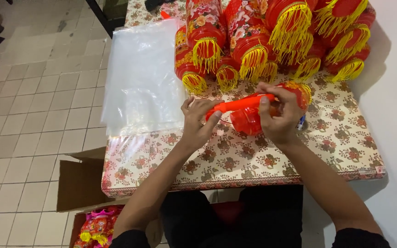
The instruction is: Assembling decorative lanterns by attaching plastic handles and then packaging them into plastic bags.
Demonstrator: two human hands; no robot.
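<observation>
My left hand [197,123] grips the near end of an orange plastic stick [241,104] over the table. My right hand [279,114] holds the other end of the stick together with a small red lantern [245,121] whose yellow fringe [305,92] shows past my fingers. Both hands hover above the floral tablecloth [235,158], just in front of a pile of finished red lanterns [253,41] with yellow tassels.
A stack of clear plastic bags [141,78] lies on the table's left part. An open cardboard box [81,186] with more lanterns [98,226] stands on the tiled floor at lower left. A white wall [396,115] borders the table's right side.
</observation>
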